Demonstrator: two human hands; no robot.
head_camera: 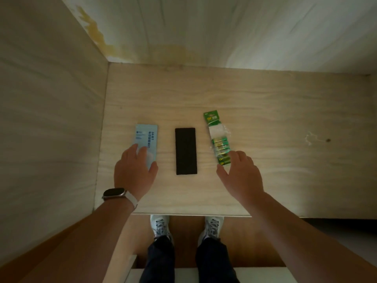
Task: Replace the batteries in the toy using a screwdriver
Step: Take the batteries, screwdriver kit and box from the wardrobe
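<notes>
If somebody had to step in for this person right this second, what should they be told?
Left hand: open, lying on the near end of the light blue box, probably the screwdriver kit.
Right hand: open, fingertips at the near end of the green battery pack.
The black flat block, possibly the toy, lies between them on the table.
Done: nothing visible; no screwdriver out.
Left: get the screwdriver, open the toy, swap batteries, close it.

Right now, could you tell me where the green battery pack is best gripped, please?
Probably the near end of the battery pack, pinched across its narrow width from above: it lies flat, lengthwise away from you, and the batteries thicken it there. The right hand is at that end.
</notes>
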